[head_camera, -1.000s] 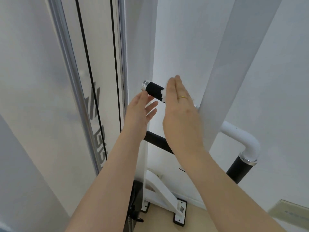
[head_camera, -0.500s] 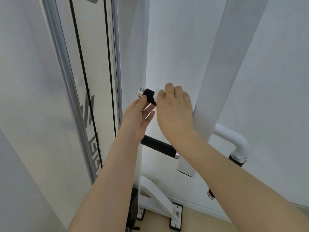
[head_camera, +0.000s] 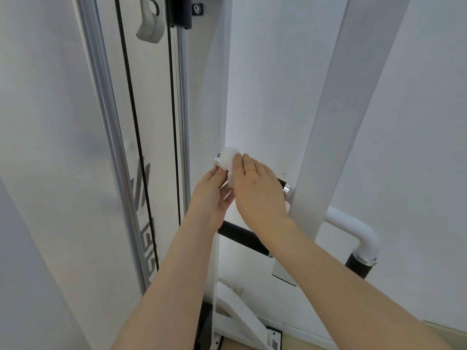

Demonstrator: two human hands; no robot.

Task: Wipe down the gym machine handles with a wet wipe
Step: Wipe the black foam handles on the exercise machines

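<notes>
From the head view, the right hand [head_camera: 257, 190] is curled over the upper handle [head_camera: 281, 183], pressing the wipe [head_camera: 228, 160] round its free end, so the wipe sits bunched against the silver cap [head_camera: 217, 159] with only a short black stretch of handle showing by the post [head_camera: 328, 137]. The left hand [head_camera: 212, 195] is under the end with fingers relaxed and nearly straight, touching near the cap and the hanging edge of the wipe; it does not seem to clasp anything. The likely slip is the wipe sliding off over the cap, since it is already at the tip and a loose flap hangs below the fingers; a further outward pull could drop it. Bunching is another risk: a wadded wipe may leave the underside of the grip untouched. The post stands just right of the wrist and limits travel toward the inner end. Below, a second black handle [head_camera: 242, 237] crosses behind both forearms, apparently not yet reached, and a third grip [head_camera: 360, 267] hangs from a white elbow tube [head_camera: 353, 231]. Left of the hands run a cable [head_camera: 131, 117] and a rail [head_camera: 106, 117], close enough to brush.
</notes>
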